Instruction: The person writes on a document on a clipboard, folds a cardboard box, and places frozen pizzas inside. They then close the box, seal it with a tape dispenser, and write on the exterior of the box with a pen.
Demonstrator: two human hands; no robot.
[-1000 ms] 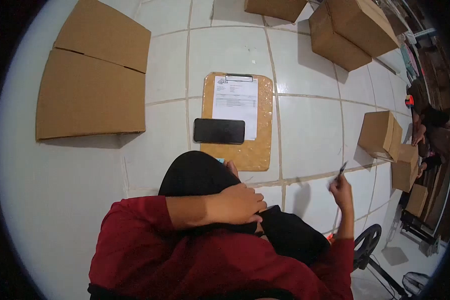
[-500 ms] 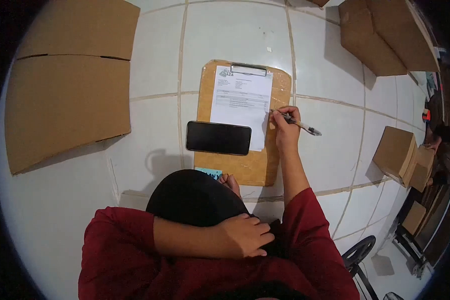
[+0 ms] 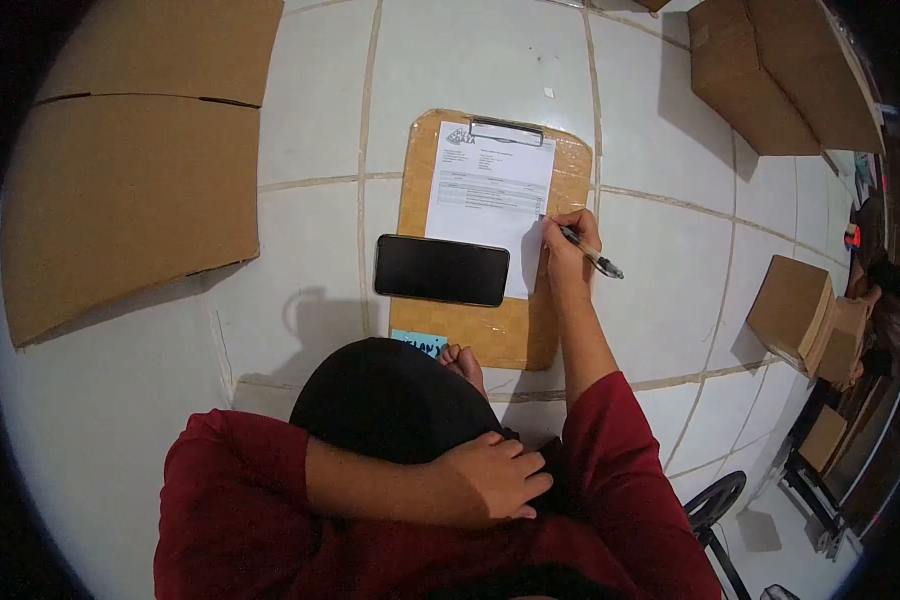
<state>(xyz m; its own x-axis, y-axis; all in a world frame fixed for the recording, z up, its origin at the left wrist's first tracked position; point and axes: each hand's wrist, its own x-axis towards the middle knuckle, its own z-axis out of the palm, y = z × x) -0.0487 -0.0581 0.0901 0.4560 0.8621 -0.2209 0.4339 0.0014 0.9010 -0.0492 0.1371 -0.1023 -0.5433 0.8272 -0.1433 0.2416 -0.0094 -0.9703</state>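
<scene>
My right hand [image 3: 571, 250] is closed around a pen [image 3: 602, 260], at the right edge of a printed paper sheet [image 3: 480, 220]. The sheet is held under the metal clip of a brown clipboard [image 3: 460, 335] lying on the tiled floor. Across the lower part of the sheet lies a black phone [image 3: 442, 270], screen up. Fingers slightly apart, my left hand [image 3: 495, 478] rests on my dark-clothed leg and holds nothing. A blue note [image 3: 419, 342] with handwriting sits at the clipboard's lower left, beside my bare foot [image 3: 462, 366].
A large cardboard box [image 3: 140, 190] stands on the left. More cardboard, a big box [image 3: 760, 80] and a smaller box [image 3: 790, 305], is on the right. A black wheel-like part [image 3: 718, 500] is at lower right. White tiles [image 3: 660, 240] surround the clipboard.
The pen's rear end has swung a little left and down, with my right hand still at the sheet's right edge. The view has shifted slightly. My left hand stays on my leg.
</scene>
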